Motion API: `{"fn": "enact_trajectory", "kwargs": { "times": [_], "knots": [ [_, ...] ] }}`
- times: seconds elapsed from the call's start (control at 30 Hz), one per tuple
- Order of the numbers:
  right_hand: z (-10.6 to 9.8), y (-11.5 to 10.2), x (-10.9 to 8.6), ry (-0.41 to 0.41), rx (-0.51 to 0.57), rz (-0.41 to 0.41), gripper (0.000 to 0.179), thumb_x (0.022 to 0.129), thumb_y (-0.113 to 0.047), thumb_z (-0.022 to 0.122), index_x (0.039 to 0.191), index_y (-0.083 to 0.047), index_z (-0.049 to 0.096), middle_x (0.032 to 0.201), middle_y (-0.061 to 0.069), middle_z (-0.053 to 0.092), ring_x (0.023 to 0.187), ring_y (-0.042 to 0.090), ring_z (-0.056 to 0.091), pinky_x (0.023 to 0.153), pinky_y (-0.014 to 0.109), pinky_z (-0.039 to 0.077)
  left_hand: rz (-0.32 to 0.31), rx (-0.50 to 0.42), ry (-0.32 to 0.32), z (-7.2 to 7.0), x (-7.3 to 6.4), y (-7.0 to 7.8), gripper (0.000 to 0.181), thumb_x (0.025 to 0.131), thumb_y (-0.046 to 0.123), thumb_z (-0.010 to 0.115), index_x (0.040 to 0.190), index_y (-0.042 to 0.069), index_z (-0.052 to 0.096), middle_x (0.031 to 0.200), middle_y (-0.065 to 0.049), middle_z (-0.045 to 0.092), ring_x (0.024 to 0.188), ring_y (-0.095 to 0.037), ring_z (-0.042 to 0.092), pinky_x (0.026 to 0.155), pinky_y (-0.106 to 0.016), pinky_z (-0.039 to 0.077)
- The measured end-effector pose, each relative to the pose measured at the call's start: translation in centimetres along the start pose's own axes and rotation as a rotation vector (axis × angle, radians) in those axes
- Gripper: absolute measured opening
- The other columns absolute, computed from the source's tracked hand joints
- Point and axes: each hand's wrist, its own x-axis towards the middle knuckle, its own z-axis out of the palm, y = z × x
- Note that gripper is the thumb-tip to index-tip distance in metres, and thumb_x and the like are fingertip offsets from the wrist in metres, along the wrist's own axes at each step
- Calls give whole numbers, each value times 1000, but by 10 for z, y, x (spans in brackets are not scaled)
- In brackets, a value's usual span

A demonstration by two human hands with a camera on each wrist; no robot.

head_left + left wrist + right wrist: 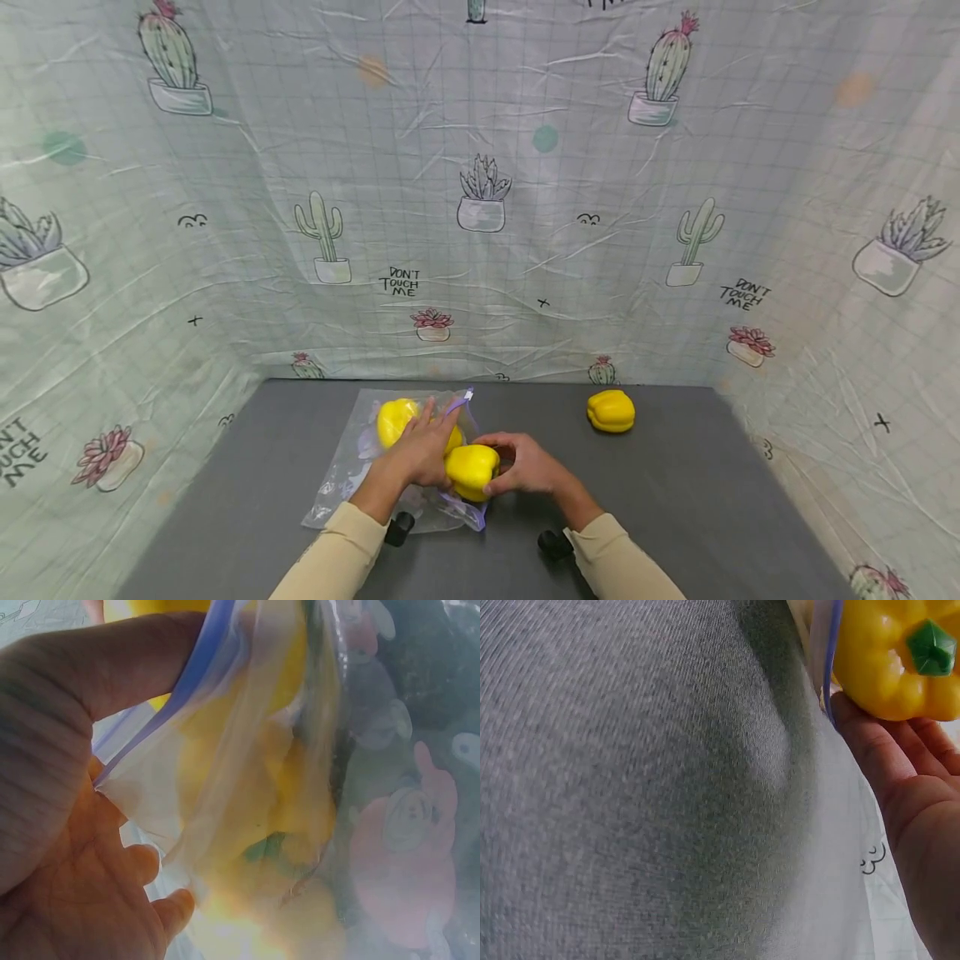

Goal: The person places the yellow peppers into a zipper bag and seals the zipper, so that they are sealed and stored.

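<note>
A clear zip bag (333, 492) with a purple zip strip (196, 679) and printed cartoon figures lies left of centre. Yellow bell peppers (394, 422) show through its plastic. My left hand (426, 452) lies over the bag's mouth, its thumb tucked behind the zip strip and its fingers on the other side, holding the edge. At that mouth, my right hand (528, 467) grips another yellow bell pepper (472, 472) between thumb and fingers. The right wrist view shows this pepper's green stem (932, 648) and the purple strip right beside it.
One more yellow bell pepper (611, 412) rests on the grey table (675, 500) at the back right. A cactus-print curtain (480, 275) hangs behind the table and along both sides. Black wrist-camera mounts (555, 545) sit below the sleeves.
</note>
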Motion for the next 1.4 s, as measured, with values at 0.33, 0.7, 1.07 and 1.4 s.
{"fn": "enact_trajectory", "kwargs": {
  "times": [0.33, 0.7, 1.07, 1.4],
  "knots": [
    [10, 5, 3, 58, -2, -12, 67, 81, -5, 84, 142, 2, 57, 140, 21, 62, 126, 30, 62, 107, 50, 56, 9, 18, -3, 1, -2, 3, 125, 63, 20, 98, 164, 9, 26, 174, -12, 26, 162, -46, 14, 127, -68, 20],
    [18, 9, 9, 58, -58, -25, 69, 84, -4, 81, 146, 3, 53, 143, 24, 59, 129, 39, 61, 107, 53, 55, 9, 65, -7, 2, -3, 6, 120, 66, 20, 97, 163, 8, 28, 174, -11, 26, 162, -45, 15, 126, -67, 23],
    [25, 5, 12, 121, -81, -12, 59, 84, -6, 83, 137, 1, 59, 136, 20, 64, 123, 34, 64, 106, 55, 55, -5, 63, -10, 1, -5, 6, 121, 64, 20, 97, 163, 7, 27, 173, -12, 28, 162, -45, 16, 127, -67, 22],
    [32, 6, 16, 210, -81, 52, 58, 81, -4, 87, 128, 4, 56, 122, 19, 68, 109, 33, 70, 100, 52, 59, -5, 72, -16, 1, -5, 6, 120, 65, 22, 96, 163, 7, 28, 172, -12, 29, 162, -45, 16, 126, -68, 23]
  ]
}}
